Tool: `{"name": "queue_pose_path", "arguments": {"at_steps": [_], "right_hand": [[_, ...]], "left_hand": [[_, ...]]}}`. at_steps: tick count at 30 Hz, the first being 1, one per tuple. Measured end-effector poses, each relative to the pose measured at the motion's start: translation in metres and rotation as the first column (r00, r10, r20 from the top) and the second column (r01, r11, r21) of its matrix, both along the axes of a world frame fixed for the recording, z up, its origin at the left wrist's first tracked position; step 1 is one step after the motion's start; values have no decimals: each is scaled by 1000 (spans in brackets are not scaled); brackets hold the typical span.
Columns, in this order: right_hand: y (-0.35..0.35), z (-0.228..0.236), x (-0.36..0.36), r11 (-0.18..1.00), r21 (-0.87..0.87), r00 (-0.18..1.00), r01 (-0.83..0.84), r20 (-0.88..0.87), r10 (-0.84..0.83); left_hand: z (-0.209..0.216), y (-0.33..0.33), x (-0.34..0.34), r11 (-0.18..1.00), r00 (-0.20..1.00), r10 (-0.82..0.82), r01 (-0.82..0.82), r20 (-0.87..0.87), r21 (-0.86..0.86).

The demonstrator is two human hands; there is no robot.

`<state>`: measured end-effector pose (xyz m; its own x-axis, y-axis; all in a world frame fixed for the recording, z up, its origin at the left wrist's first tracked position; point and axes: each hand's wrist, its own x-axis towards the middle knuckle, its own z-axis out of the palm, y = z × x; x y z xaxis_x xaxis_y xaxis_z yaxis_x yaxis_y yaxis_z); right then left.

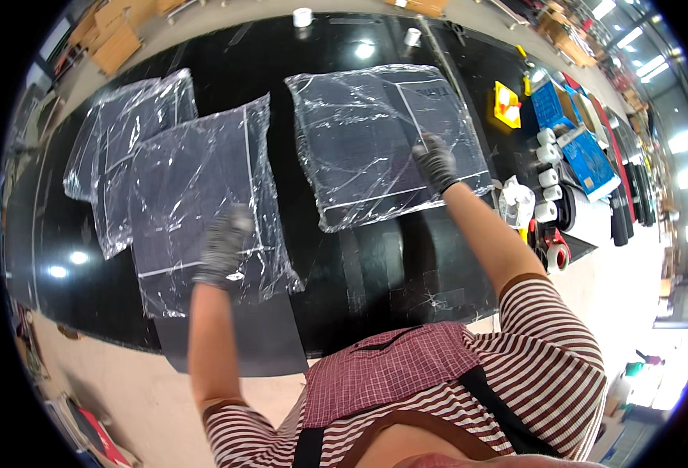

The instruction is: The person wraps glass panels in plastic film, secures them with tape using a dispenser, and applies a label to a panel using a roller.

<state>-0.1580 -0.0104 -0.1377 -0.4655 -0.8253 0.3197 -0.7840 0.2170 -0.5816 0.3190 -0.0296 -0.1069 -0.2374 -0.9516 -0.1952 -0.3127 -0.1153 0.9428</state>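
My right hand, in a grey glove, is at the right part of a dark flat panel in a clear plastic bag. Its fingers are curled in; what they hold, if anything, is hidden. Smeared by motion, my gloved left hand is over the lower part of another bagged dark panel, so its fingers cannot be read. That panel partly overlaps one more bagged panel at the far left. A bare dark sheet sticks out under the left bag at the table's near edge.
Everything lies on a shiny black table. White rolls stand at its far edge. To the right are a yellow tray, blue bins, more white rolls, crumpled white plastic and a red tape dispenser.
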Motion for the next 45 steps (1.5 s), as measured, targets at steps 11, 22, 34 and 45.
{"name": "queue_pose_path", "arguments": {"at_steps": [11, 22, 34, 45], "right_hand": [[23, -11, -181, 748, 658, 983, 89, 61, -171], [160, 44, 12, 861, 334, 296, -383, 928, -229], [179, -17, -106, 861, 434, 911, 266, 178, -371], [202, -44, -81, 929, 80, 855, 361, 369, -364]], "left_hand": [[-79, -5, -161, 899, 982, -45, -41, 185, 437], [27, -139, -184, 753, 665, 195, 369, 721, -544], [-43, 118, -145, 878, 982, 175, -186, 65, 441], [-84, 108, -113, 864, 982, 169, -107, -83, 492]]}}
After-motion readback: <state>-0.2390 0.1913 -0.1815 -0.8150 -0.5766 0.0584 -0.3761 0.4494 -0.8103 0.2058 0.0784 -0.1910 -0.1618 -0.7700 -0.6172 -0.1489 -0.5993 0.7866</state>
